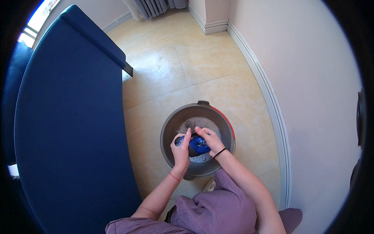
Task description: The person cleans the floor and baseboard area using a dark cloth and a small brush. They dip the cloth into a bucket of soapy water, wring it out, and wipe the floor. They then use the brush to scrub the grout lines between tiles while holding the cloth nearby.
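A wet bundle of blue and black cloth (199, 145) is gripped in both hands above a grey-brown bucket (168, 136). My left hand (181, 152) is closed round its left end, thumb pointing up and away. My right hand (212, 141) closes on the right end, with its thumb on top near the left thumb. Below the cloth, foamy greyish water (202, 121) fills the bottom of the bucket. Suds cling to the cloth and the left fingers. The exact kind of cloth cannot be made out.
The bucket's red handle (230, 123) lies along its right rim. A dark blue sofa (74, 117) stands close on the left. A pale wall (304, 85) with a white baseboard (272, 105) runs along the right. Beyond, tiled floor (156, 76) reaches a grey curtain (156, 8).
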Available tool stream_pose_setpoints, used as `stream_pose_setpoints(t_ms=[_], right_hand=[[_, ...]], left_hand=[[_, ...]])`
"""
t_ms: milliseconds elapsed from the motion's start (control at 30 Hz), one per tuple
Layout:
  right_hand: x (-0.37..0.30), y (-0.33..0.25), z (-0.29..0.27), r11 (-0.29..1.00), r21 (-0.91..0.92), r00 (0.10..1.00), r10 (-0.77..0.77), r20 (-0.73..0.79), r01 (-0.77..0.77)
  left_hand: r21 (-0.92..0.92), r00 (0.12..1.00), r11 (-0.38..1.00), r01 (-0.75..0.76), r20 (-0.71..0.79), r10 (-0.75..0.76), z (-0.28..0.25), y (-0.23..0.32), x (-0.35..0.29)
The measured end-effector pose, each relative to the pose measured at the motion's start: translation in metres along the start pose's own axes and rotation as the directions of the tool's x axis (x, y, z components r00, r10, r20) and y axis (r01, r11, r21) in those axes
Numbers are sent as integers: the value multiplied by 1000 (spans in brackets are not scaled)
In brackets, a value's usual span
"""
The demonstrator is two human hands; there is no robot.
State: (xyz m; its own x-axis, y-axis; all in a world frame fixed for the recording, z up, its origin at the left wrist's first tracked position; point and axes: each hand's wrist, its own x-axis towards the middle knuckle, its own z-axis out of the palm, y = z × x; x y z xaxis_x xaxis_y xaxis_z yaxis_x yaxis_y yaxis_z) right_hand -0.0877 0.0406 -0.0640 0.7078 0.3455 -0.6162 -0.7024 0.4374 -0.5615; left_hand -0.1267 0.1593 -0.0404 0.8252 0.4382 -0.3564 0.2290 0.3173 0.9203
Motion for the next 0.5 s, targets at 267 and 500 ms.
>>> stream_pose_setpoints(t_ms=[267,500], right_hand=[[-1,12,-1,465,-588,691,-683,237,661],[-12,-4,35,-140,-583,347,-684,641,801]], left_hand=[[-343,815,739,580,274,-511,1,1,21],[-39,415,492,870,597,-687,-31,-60,92]])
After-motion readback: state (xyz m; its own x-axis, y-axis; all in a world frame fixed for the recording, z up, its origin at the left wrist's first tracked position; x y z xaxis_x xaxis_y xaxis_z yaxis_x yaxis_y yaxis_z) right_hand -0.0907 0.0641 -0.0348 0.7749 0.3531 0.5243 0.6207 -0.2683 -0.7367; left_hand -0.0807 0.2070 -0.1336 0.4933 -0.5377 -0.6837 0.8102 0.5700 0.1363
